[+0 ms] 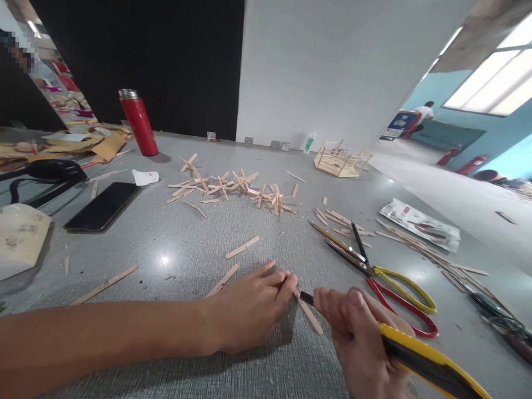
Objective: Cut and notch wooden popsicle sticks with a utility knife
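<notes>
My left hand point(260, 307) is closed on one end of a wooden craft stick point(311, 317) that lies on the grey table. In my right hand point(359, 335) is a utility knife point(424, 357) with a yellow and black handle. Its dark blade end points left and meets the stick close to my left fingertips; whether it is cutting in, I cannot tell. Two more sticks lie just beyond my left hand, one loose stick point(242, 247) and another stick point(224, 279) partly behind the hand.
Scissors point(366, 269) with red and yellow handles lie right, near a pencil point(332, 235) and a packet point(421, 224). Crossed stick pieces point(233, 185) and a wooden frame point(341, 160) stand farther back. On the left are a phone point(103, 208) and a red flask point(139, 124).
</notes>
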The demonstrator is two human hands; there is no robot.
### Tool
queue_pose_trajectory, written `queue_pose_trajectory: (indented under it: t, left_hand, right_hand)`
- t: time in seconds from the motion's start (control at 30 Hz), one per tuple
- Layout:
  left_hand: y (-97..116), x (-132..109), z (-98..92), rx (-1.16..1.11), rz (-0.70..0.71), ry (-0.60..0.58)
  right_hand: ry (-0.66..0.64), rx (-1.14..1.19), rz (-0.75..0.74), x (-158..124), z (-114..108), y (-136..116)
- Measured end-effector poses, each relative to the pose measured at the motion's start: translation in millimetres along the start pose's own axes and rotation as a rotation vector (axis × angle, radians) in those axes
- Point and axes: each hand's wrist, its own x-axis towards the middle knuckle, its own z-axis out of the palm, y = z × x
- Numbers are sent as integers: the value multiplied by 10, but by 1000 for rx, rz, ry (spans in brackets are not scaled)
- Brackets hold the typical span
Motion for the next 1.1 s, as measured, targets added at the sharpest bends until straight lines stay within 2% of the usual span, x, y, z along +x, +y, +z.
queue_pose_trajectory:
  t: [0.4,0.63,0.77,0.87,1.1]
  left_hand:
    - [-11,-2,-15,-19,-8,-28]
    - [-77,-26,11,-177,-5,2]
    - [-121,-33,43,-296,-19,67]
    - [-134,-8,49,-373,3,131]
    - [-107,62,-47,-524,-231,149]
  right_hand:
    - [66,116,56,33,-41,-7]
    - [4,129,47,-4,-56,-19]
    - [-84,165,36,-2,-73,-37]
    - [-98,191,-27,31,-62,-61]
    - [-90,136,-138,101,-62,-172]
